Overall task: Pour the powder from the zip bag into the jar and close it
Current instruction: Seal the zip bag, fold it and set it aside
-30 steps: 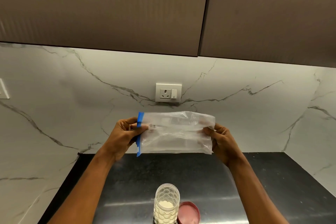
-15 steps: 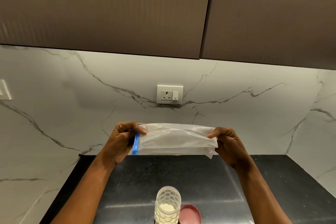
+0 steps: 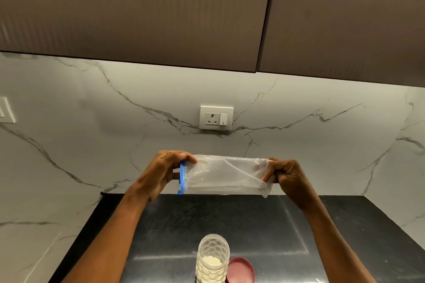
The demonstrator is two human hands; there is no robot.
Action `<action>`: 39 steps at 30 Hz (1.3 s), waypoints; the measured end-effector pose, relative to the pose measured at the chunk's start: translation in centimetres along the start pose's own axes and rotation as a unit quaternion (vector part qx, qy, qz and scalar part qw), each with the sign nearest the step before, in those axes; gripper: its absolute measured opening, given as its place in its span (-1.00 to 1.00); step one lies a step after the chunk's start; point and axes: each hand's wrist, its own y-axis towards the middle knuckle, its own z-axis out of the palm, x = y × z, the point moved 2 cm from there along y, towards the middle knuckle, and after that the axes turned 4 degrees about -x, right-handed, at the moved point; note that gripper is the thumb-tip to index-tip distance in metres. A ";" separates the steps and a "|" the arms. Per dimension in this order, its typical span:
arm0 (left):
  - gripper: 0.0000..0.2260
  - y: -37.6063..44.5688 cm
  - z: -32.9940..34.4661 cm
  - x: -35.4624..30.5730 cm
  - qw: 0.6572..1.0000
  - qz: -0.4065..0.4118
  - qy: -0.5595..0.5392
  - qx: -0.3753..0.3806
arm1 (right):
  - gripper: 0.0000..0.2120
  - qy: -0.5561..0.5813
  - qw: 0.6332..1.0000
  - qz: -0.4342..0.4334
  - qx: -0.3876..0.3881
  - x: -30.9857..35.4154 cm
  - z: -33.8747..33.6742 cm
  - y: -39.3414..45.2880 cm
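A clear zip bag (image 3: 220,174) with a blue zip strip on its left end is stretched sideways in the air above the counter. My left hand (image 3: 163,172) pinches the zip end and my right hand (image 3: 287,177) grips the bunched bottom end. The bag looks see-through with no visible heap of powder. Below, near the frame's bottom edge, an open clear jar (image 3: 212,259) with a scale pattern stands upright with white powder inside. Its pink lid (image 3: 240,270) lies flat on the counter, touching the jar's right side.
The dark speckled countertop (image 3: 264,225) runs between white marble walls. A white power socket (image 3: 216,118) sits on the back wall above the bag. Brown upper cabinets (image 3: 161,11) hang overhead.
Both hands have lowered the bag and tipped it flatter, so I see it more edge-on. My right hand has bunched the bag's end tighter. The jar and lid stay put.
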 end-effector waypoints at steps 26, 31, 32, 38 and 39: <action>-0.37 5.7 5.2 -7.2 0.941 0.124 0.277 0.148 | -0.31 -0.096 0.958 0.094 0.255 5.0 6.2 3.2; -0.36 5.4 4.1 -6.3 0.938 0.097 0.295 0.158 | -0.46 -0.100 0.966 0.119 0.206 2.4 7.7 2.8; -0.36 5.4 3.9 -6.1 0.937 0.095 0.298 0.158 | -0.44 -0.108 0.967 0.122 0.198 2.2 8.0 2.7; -0.37 5.6 3.5 -5.8 0.934 0.098 0.304 0.157 | -0.53 -0.120 0.970 0.130 0.166 1.2 9.2 2.6; -0.38 5.5 3.6 -5.8 0.934 0.100 0.305 0.157 | -0.54 -0.120 0.970 0.133 0.163 1.0 9.3 2.6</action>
